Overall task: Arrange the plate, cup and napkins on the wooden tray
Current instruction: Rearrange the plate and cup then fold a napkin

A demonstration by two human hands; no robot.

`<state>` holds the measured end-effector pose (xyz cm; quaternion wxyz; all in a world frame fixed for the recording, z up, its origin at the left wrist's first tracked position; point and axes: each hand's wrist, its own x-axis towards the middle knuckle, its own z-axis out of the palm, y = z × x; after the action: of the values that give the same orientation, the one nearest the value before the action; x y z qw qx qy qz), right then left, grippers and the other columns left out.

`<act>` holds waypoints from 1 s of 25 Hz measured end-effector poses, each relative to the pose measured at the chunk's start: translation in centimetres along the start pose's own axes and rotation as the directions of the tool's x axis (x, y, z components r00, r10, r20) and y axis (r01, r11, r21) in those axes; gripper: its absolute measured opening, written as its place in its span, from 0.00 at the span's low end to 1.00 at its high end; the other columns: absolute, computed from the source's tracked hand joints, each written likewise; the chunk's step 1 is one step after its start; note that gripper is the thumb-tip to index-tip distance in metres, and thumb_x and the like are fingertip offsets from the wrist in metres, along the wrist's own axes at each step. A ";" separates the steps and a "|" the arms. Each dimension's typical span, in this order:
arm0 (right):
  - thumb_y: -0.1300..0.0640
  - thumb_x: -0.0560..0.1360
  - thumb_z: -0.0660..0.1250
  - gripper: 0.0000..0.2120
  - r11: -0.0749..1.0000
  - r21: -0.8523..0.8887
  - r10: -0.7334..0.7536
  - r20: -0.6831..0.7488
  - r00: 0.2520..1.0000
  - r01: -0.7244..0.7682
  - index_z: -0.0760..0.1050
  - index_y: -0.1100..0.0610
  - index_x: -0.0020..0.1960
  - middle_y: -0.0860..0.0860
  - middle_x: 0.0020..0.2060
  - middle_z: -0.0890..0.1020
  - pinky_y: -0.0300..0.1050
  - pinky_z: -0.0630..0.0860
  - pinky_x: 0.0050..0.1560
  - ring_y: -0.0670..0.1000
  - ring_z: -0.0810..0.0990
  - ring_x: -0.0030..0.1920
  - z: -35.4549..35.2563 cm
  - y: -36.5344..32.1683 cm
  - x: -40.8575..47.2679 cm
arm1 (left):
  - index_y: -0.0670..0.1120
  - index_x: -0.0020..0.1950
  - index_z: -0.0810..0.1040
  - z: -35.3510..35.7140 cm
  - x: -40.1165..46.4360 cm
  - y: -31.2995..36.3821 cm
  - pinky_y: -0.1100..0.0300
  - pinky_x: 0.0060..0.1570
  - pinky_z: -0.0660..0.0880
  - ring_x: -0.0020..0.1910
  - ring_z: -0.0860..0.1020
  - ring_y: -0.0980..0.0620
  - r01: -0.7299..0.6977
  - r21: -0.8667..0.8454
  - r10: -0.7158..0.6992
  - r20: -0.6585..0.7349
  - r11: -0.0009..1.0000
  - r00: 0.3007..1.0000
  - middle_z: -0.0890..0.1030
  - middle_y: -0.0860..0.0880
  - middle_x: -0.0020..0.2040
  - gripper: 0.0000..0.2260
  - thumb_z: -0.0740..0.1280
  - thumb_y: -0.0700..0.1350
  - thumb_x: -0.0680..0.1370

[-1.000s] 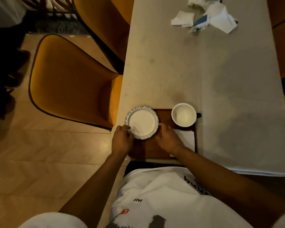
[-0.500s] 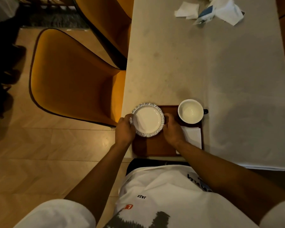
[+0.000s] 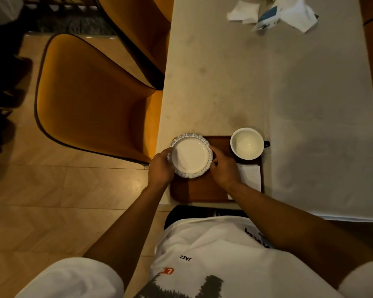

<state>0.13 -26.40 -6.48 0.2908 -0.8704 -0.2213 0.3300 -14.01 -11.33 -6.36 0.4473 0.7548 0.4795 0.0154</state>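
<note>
A white plate [image 3: 191, 155] with a patterned scalloped rim sits over the far left corner of the brown wooden tray [image 3: 197, 190]. My left hand [image 3: 160, 167] grips its left edge and my right hand [image 3: 223, 169] grips its right edge. A white cup [image 3: 247, 144] with a dark handle stands on the tray's far right corner. A folded white napkin [image 3: 250, 176] lies on the tray's right side, partly hidden under my right wrist.
The tray rests at the near left corner of a pale table [image 3: 267, 82]. Crumpled white papers [image 3: 274, 11] lie at the table's far end. Two orange chairs [image 3: 99, 95] stand left of the table on a wooden floor.
Both hands have stayed on the plate and shifted it slightly away from me and to the right, further onto the tray's far left corner. Cup and napkin have not moved.
</note>
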 end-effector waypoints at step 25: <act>0.58 0.73 0.71 0.25 0.990 0.053 0.120 0.158 0.980 -0.130 0.66 0.42 0.63 0.53 0.38 0.83 0.54 0.82 0.42 0.53 0.84 0.39 1.2 2.3 -4.8 | 0.45 0.64 0.77 -0.4 -6.0 -2.2 0.58 0.50 0.74 0.54 0.76 0.50 0.056 -0.148 -0.053 0.026 0.987 0.998 0.81 0.45 0.58 0.17 0.64 0.34 0.76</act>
<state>-3.54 -30.40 -6.55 0.2787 -0.8447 -0.1773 0.4210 -18.96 -15.16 -5.22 0.5079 0.7062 0.4923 0.0303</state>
